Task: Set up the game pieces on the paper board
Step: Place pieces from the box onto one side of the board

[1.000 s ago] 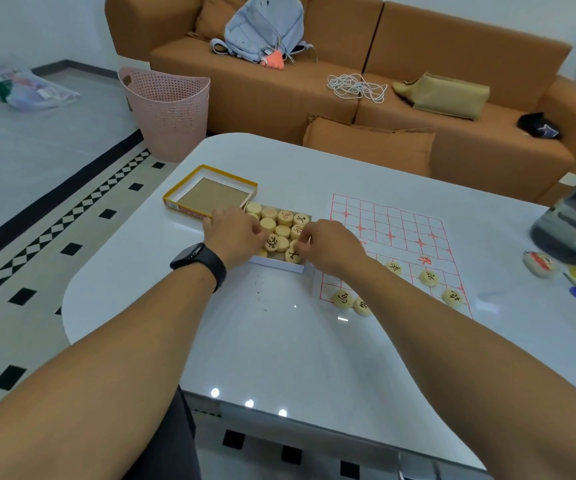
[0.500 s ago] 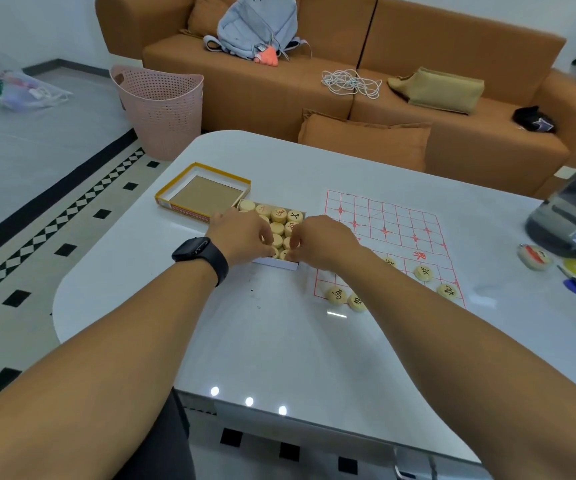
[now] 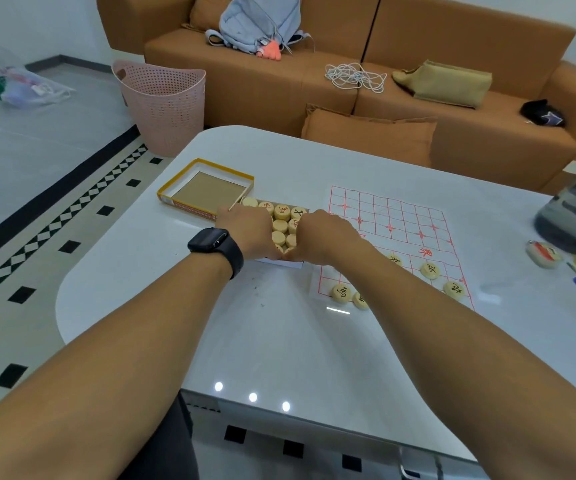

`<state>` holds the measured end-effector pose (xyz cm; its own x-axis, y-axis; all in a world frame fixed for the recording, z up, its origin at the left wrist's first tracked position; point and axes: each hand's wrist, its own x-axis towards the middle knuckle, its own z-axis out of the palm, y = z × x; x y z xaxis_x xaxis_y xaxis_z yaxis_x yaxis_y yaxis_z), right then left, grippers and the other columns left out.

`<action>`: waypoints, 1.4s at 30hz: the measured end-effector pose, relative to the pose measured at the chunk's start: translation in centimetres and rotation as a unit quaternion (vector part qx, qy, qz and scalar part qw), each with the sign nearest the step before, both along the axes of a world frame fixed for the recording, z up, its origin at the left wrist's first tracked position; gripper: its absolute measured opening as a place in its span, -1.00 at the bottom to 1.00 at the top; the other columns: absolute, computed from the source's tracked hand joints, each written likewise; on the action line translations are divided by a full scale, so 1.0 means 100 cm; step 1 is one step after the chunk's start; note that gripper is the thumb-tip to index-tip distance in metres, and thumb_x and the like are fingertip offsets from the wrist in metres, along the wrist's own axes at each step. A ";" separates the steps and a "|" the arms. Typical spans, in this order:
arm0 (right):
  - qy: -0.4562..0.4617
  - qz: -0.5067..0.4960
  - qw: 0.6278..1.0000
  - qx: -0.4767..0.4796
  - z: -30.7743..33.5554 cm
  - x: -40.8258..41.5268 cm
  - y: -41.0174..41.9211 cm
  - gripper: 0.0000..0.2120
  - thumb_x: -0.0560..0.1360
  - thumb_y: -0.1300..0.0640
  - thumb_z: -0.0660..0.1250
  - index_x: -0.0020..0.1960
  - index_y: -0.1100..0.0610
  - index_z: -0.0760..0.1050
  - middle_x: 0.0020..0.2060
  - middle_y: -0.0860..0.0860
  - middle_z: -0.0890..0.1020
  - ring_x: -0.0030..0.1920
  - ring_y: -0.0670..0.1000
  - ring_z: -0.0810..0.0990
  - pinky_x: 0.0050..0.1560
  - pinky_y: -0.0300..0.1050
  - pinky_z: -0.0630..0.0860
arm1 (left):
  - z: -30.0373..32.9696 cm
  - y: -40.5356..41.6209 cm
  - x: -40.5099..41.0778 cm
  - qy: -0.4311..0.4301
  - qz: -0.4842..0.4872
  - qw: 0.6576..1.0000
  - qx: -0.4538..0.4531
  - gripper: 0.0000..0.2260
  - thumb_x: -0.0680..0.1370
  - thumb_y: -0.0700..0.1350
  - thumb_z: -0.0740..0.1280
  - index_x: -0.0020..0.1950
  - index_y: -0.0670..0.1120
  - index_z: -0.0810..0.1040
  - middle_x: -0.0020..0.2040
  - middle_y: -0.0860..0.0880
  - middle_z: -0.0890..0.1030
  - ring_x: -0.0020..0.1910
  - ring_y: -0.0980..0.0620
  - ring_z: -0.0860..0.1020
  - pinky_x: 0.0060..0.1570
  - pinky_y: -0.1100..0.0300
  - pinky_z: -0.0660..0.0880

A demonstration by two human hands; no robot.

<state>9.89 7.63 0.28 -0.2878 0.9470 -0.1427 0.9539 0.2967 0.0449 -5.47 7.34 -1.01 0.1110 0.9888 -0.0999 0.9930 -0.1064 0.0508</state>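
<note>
**Both hands in the box of pieces**

The left hand (image 3: 245, 233) and the right hand (image 3: 324, 233) sit side by side over the near end of the tray of round wooden pieces (image 3: 285, 223), knuckles towards the camera. The fingers of both curl down into the tray and are hidden behind the backs of the hands, so whether either grip is clamped on a piece or merely resting among them cannot be told. The two hands almost touch at the tray's near edge. A dark smartwatch (image 3: 215, 244) is on the left wrist.

The tray lies on the white worktop (image 3: 279, 341), with pale discs marked in red and black showing beyond the hands. Just to its left, touching it, is the upturned yellow-edged box lid (image 3: 207, 188). Just to the tray's right is the paper board (image 3: 394, 233), white with a red grid. Several pieces already stand on the board's near rows: one at the near left corner (image 3: 342, 292), another beside it partly behind the right forearm, one further up (image 3: 429, 270) and one towards the near right (image 3: 454, 289).

Beyond the worktop stand an orange sofa (image 3: 418, 109) and a pink basket (image 3: 163, 102).
</note>
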 end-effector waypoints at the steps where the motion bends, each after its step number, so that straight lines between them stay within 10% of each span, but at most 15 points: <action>1: 0.015 -0.001 1.000 -0.007 0.000 0.001 0.000 -0.55 0.43 -0.27 0.44 -0.25 0.07 0.38 -0.27 -0.01 0.43 -0.34 -0.04 0.43 -0.34 -0.15 0.36 | 0.001 -0.001 0.000 0.001 -0.008 1.000 0.004 -0.70 0.41 0.26 0.40 -0.26 0.04 0.52 -0.28 0.04 0.50 -0.06 -0.06 0.48 0.10 0.01 0.36; 11: 0.252 -0.056 0.966 -0.012 0.014 0.028 -0.014 -0.70 0.38 -0.19 0.45 -0.14 0.04 0.66 -0.26 -0.08 0.66 -0.21 -0.02 0.63 -0.25 -0.01 0.55 | 0.018 -0.010 -0.008 -0.085 -0.065 0.991 0.074 -0.64 0.39 0.29 0.37 -0.20 -0.01 0.66 -0.25 0.04 0.63 -0.18 -0.01 0.60 -0.23 0.13 0.52; 17: 0.356 -0.121 0.925 0.049 0.044 0.105 -0.056 -0.71 0.50 -0.16 0.45 0.04 0.04 0.65 -0.16 -0.13 0.66 -0.23 -0.16 0.58 -0.28 -0.30 0.41 | 0.021 -0.041 0.024 -0.236 -0.095 0.963 0.086 -0.75 0.42 0.17 0.43 -0.08 0.03 0.70 -0.21 0.11 0.67 -0.18 0.15 0.60 -0.16 0.13 0.60; 23: 0.317 -0.181 0.928 0.077 0.017 0.162 -0.103 -0.71 0.48 -0.21 0.42 0.09 -0.04 0.62 -0.10 -0.20 0.66 -0.09 -0.16 0.59 -0.13 -0.17 0.54 | 0.007 -0.073 0.080 -0.290 -0.142 0.944 0.066 -0.76 0.46 0.10 0.46 0.06 0.03 0.68 -0.13 0.18 0.65 -0.18 0.32 0.52 -0.19 0.38 0.42; 42: 0.197 -0.172 0.963 -0.066 0.007 0.220 -0.107 -0.71 0.41 -0.14 0.47 0.07 -0.03 0.62 -0.11 -0.18 0.62 -0.09 -0.10 0.60 0.01 -0.02 0.63 | -0.041 -0.081 0.165 -0.159 -0.205 0.954 0.149 -0.69 0.43 0.25 0.38 0.01 0.08 0.70 0.16 0.12 0.52 0.19 -0.03 0.34 0.16 0.06 0.18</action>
